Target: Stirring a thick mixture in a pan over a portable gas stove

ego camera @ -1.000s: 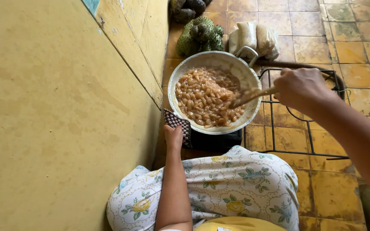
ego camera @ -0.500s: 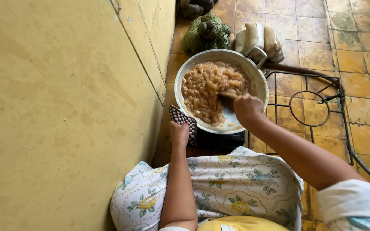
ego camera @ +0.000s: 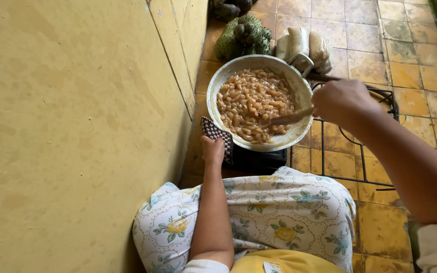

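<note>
Resting on black stand low beside yellow wall (ego camera: 77,126), metal pan (ego camera: 218,86) is seen filled with pale brown chunks (ego camera: 251,103). Wooden spoon (ego camera: 289,118) is gripped by right hand (ego camera: 345,101), closed on handle, tip laid in food at pan's right side; half second ago this hand was lower, over pan's near rim. Checkered cloth (ego camera: 217,135) is clamped against pan's near-left rim by left hand (ego camera: 213,151), unchanged. Green spiky fruits (ego camera: 244,35) and pale bags (ego camera: 304,45) are seen beyond pan on tiled floor (ego camera: 410,60).

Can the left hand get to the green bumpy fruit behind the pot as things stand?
Probably not easily. The left hand grips a checkered cloth at the pot near rim, and the green fruit lies beyond the full pot, so it would have to let go and reach around.
</note>
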